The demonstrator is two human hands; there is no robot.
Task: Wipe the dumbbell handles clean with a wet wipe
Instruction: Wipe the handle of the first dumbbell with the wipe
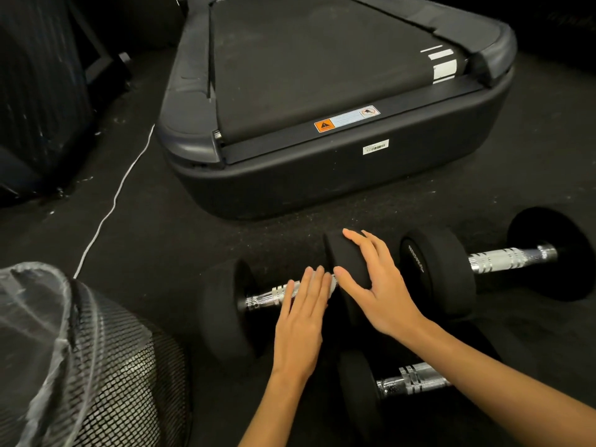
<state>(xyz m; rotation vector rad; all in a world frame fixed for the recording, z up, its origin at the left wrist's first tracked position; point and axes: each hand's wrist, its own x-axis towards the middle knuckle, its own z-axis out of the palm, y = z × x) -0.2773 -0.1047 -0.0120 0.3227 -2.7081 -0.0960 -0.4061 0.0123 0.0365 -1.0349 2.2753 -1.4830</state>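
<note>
Head view: three dumbbells lie on the black gym floor (154,240) in front of a treadmill (322,124). On the nearest-left dumbbell (225,314), the person's left hand (301,321) lies flat over the chrome handle (267,296), fingers straight and together; a sliver of white at the fingertips may be the wipe (332,283), though it cannot be told for certain. The right hand (375,285) rests on that dumbbell's right-hand weight (343,253), fingers spread and straight, thumb against the weight's inner face. A second dumbbell (503,259) lies just beside it to the right, its handle bare. A third dumbbell (409,382) lies nearer the person, partly hidden under the right forearm. At lower left stands a mesh bin (122,375) lined with a clear plastic bag. A white cable (113,204) runs across the floor from the bin towards the treadmill's left corner.
</note>
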